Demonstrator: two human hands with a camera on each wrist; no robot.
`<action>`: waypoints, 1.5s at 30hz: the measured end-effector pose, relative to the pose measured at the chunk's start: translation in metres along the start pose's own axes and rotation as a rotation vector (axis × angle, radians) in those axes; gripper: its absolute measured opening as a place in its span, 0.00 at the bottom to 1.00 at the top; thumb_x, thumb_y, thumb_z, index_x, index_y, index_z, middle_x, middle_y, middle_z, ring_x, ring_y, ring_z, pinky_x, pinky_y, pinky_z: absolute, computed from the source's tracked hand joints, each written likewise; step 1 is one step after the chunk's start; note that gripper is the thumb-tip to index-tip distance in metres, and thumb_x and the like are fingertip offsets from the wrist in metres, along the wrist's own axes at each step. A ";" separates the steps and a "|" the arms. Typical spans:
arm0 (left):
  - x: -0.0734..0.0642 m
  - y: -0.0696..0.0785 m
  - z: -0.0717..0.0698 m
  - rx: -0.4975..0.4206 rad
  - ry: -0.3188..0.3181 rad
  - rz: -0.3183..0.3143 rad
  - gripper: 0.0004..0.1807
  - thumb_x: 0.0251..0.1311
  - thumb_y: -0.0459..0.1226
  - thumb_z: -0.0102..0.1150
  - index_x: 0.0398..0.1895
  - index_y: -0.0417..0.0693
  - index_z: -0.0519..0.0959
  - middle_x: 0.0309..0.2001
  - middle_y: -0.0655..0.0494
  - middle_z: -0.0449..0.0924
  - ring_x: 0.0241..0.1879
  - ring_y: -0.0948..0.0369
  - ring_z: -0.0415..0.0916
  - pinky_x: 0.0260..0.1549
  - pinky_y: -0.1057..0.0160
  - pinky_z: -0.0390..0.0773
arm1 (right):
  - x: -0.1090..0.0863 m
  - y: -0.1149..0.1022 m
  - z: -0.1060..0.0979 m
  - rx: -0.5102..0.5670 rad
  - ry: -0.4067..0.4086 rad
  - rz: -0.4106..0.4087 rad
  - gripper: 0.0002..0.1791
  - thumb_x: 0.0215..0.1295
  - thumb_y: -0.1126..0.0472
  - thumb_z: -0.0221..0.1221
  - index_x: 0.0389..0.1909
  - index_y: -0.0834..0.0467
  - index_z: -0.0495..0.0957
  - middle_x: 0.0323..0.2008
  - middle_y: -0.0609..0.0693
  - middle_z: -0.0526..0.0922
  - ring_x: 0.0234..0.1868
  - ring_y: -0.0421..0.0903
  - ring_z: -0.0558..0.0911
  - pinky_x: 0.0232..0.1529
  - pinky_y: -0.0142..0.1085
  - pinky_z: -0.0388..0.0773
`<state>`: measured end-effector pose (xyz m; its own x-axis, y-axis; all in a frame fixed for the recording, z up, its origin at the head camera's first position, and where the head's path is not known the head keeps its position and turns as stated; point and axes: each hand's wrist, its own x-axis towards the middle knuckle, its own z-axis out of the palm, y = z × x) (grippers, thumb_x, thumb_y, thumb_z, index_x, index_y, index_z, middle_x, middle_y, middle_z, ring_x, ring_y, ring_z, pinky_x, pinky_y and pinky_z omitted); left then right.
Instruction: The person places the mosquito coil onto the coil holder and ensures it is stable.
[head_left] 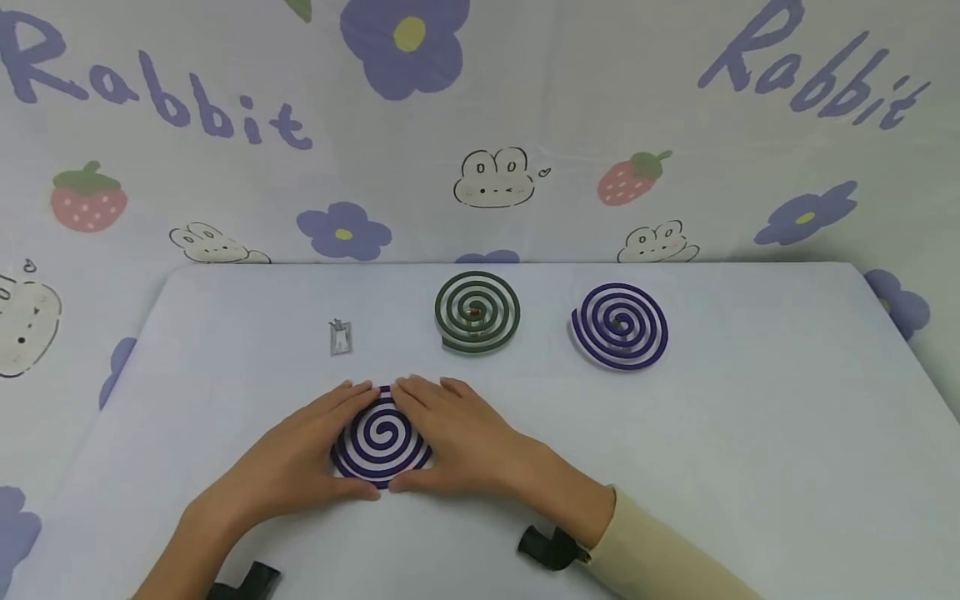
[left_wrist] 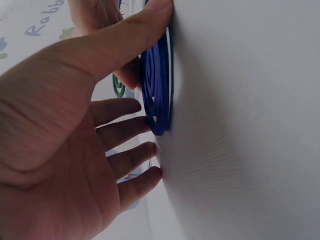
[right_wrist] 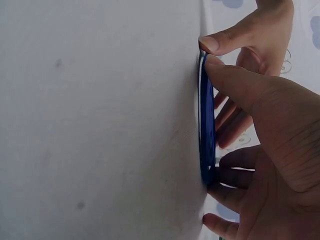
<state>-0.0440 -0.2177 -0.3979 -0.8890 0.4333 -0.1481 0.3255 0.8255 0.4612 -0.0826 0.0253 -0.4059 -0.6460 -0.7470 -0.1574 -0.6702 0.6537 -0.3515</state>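
A dark blue mosquito coil (head_left: 384, 432) lies flat low over the white table, with both hands around its rim. My left hand (head_left: 311, 450) holds its left side, thumb at the near edge and fingertips at the far edge. On the other side my right hand (head_left: 468, 437) holds it the same way, the two thumbs almost meeting. Seen edge-on in the left wrist view, the blue coil (left_wrist: 157, 90) sits between thumb and fingers close to the tabletop. The right wrist view shows the coil's rim (right_wrist: 207, 120) under the right thumb.
Behind the hands stands a small silvery metal piece (head_left: 341, 337). Farther back are a green mosquito coil (head_left: 491, 312), with something metallic under its centre, and another blue coil (head_left: 660, 325) to its right. The white table (head_left: 750, 433) meets a printed cloth (head_left: 562, 100) at the back.
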 end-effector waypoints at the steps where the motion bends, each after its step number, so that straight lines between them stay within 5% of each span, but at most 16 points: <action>1: 0.001 0.001 0.001 0.004 0.003 -0.004 0.60 0.44 0.55 0.85 0.81 0.48 0.65 0.80 0.48 0.67 0.81 0.42 0.62 0.76 0.37 0.67 | 0.000 0.001 0.000 0.001 0.001 -0.003 0.57 0.65 0.29 0.65 0.84 0.58 0.57 0.84 0.51 0.61 0.85 0.47 0.59 0.85 0.50 0.57; 7: 0.001 0.005 0.000 0.024 0.013 -0.027 0.63 0.44 0.57 0.85 0.82 0.44 0.63 0.80 0.45 0.67 0.79 0.42 0.65 0.74 0.37 0.70 | 0.002 0.006 0.002 0.009 0.010 -0.009 0.61 0.62 0.28 0.67 0.84 0.60 0.55 0.85 0.53 0.57 0.87 0.49 0.55 0.86 0.47 0.55; 14: 0.001 0.001 -0.004 0.038 -0.043 -0.061 0.68 0.45 0.61 0.83 0.83 0.38 0.59 0.84 0.42 0.56 0.80 0.41 0.62 0.74 0.39 0.71 | 0.006 0.011 0.003 0.040 -0.005 -0.002 0.62 0.60 0.29 0.70 0.84 0.58 0.55 0.85 0.50 0.57 0.87 0.47 0.54 0.86 0.45 0.56; 45: 0.003 0.003 0.002 0.067 -0.010 -0.049 0.66 0.44 0.65 0.81 0.80 0.35 0.63 0.83 0.40 0.59 0.80 0.40 0.62 0.74 0.39 0.70 | 0.002 0.017 -0.002 0.064 0.015 0.006 0.68 0.51 0.26 0.73 0.83 0.61 0.57 0.85 0.54 0.57 0.87 0.49 0.56 0.85 0.45 0.59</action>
<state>-0.0450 -0.2133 -0.3992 -0.9012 0.3953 -0.1775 0.3032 0.8678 0.3936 -0.0960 0.0351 -0.4108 -0.6557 -0.7407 -0.1465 -0.6415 0.6489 -0.4092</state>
